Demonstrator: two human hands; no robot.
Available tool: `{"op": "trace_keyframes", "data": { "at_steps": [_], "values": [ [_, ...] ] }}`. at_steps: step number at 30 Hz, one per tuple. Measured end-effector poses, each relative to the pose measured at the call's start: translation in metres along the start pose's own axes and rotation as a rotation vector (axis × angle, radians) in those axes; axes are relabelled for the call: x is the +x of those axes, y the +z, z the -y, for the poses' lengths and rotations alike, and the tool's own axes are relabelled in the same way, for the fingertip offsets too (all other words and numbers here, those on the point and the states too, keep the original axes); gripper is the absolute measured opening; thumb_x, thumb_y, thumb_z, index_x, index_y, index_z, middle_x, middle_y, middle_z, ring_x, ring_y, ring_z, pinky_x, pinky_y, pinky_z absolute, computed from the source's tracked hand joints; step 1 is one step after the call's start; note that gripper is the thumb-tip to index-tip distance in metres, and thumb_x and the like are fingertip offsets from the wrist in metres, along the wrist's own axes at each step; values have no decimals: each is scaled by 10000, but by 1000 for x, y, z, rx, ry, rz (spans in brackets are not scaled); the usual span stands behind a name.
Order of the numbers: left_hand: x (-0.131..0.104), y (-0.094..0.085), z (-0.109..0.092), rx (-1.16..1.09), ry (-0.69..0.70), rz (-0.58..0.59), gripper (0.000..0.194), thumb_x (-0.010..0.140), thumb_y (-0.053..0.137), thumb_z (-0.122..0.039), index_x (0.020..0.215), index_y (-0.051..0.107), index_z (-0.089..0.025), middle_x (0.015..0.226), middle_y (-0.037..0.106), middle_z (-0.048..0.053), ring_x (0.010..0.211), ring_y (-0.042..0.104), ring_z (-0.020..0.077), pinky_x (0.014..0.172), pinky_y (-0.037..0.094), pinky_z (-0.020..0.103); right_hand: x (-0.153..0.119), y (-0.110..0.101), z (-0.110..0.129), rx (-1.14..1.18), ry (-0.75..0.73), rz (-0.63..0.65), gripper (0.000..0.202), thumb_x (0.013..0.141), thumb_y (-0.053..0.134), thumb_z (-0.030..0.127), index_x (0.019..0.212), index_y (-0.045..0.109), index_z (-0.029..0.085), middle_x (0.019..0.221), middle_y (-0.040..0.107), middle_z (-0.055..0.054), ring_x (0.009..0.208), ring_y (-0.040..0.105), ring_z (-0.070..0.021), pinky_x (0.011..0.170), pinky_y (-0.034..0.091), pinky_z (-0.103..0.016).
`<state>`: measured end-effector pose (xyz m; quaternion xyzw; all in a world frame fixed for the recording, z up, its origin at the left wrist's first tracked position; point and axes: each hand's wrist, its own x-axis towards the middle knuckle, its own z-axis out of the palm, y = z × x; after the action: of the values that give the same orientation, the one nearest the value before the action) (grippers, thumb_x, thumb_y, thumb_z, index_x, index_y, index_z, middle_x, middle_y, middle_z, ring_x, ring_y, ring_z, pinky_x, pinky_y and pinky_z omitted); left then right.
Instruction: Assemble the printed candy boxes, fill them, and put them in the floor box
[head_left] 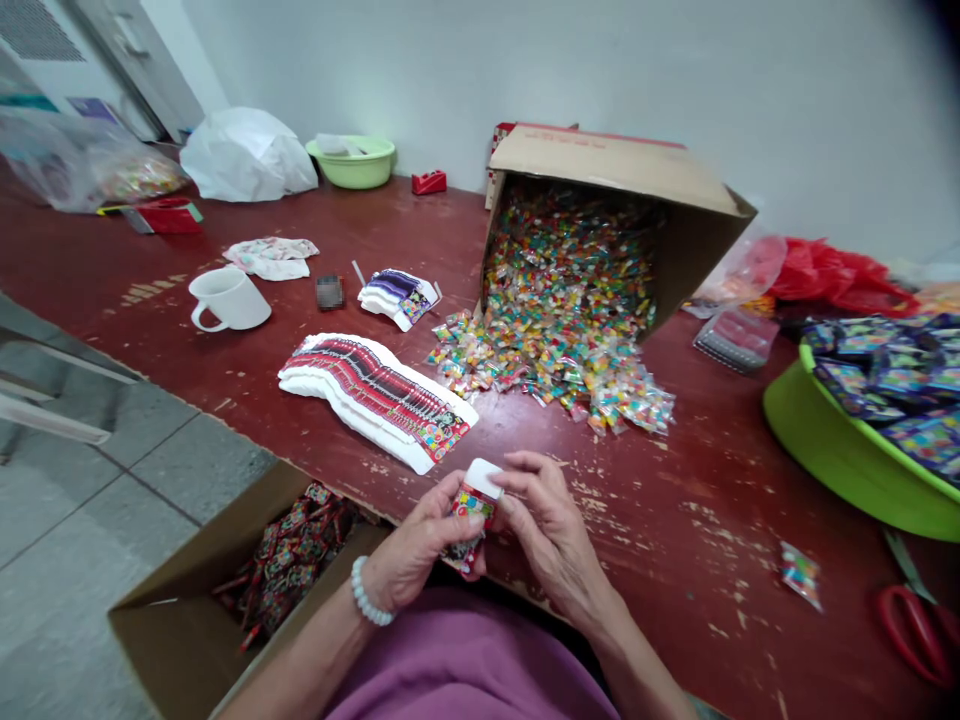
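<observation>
My left hand (424, 535) grips a small red printed candy packet (477, 503) with a white top flap, close to the table's front edge. At that flap, the thumb and index finger of my right hand (544, 515) pinch the edge, while its other fingers are raised. Just beyond my hands, a fanned row of red and black printed packets (375, 395) with white edges lies overlapped on the table. A tipped cardboard box (615, 160) spills many small clear bags of colourful candy (555, 350) behind it.
Below the table edge at left stands a carton (165, 620) holding finished-looking red packets (300, 540). A white mug (229, 298) and purple packets (399, 297) are farther back. At right are a green basin (840, 460), red-handled scissors (911, 630) and one loose candy bag (801, 575).
</observation>
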<state>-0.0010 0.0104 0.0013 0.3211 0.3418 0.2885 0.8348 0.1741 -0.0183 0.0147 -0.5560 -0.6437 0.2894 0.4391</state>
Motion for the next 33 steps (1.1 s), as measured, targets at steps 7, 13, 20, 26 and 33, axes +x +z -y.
{"op": "trace_keyframes", "data": {
  "at_steps": [7,13,20,26,33],
  "values": [
    [3,8,-2,-212,-56,-231,399,886,571,-498,1026,664,-136,740,705,58,453,599,145,419,541,283,-8,21,-4,221,84,-110,92,863,651,268,940,679,225,983,610,-56,896,616,-187,783,512,-301],
    [2,13,4,-166,40,-372,315,784,719,-431,922,677,-152,670,669,10,492,600,149,405,538,262,-4,27,-6,439,209,-16,121,837,686,311,793,714,202,938,608,-49,849,622,-173,747,521,-282],
    [1,18,2,-38,90,-301,374,868,621,-469,1102,643,-178,742,678,15,466,591,131,403,501,233,7,22,-7,635,417,52,317,773,748,320,1057,657,214,893,677,-21,744,627,-153,673,539,-271],
    [-1,12,-1,-138,-2,-220,492,905,505,-540,1252,602,-206,763,679,35,443,598,150,398,478,247,8,12,-8,315,75,123,105,880,629,267,856,713,209,892,697,-53,849,646,-192,780,524,-324],
    [-2,10,2,100,159,-310,456,882,576,-496,1227,669,-212,1020,709,78,706,639,194,476,522,239,13,14,-5,212,189,121,148,854,672,334,883,728,201,838,693,-37,741,624,-166,685,510,-277]
  ]
}}
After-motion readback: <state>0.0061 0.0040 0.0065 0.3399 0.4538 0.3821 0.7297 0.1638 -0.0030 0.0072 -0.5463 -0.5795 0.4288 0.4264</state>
